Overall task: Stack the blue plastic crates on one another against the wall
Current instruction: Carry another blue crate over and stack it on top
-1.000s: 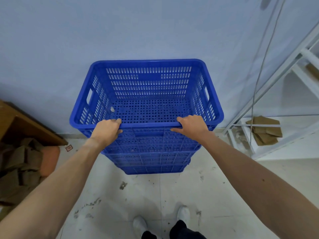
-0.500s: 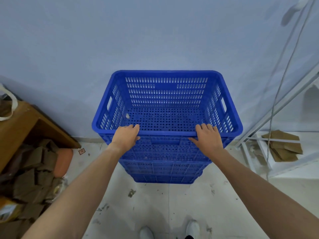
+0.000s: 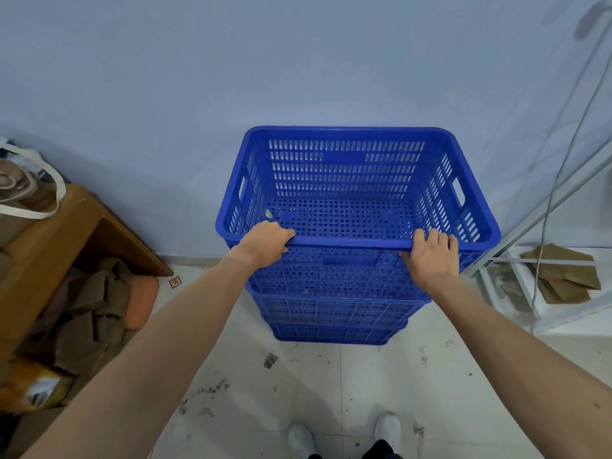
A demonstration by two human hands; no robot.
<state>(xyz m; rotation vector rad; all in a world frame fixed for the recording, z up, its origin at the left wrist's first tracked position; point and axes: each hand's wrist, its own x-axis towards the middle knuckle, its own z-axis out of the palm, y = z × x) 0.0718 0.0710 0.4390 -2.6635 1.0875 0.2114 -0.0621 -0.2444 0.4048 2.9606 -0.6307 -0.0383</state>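
Blue crates [image 3: 334, 313] are sitting in a nested stack on the floor [image 3: 331, 385], the top crate [image 3: 347, 183] with its far rim against the wall [image 3: 298, 61]. Bare floor is lying open in front of the stack; a white metal rack [image 3: 516, 283] is standing just beside it on the right, a wooden bench [image 3: 66, 233] well apart on the left. Both arms are reaching forward: the left hand [image 3: 265, 245] is curling its fingers over the top crate's near rim, and the right hand [image 3: 432, 256] is gripping the same rim, fingers hooked over the edge. How many crates are lying beneath is hard to count.
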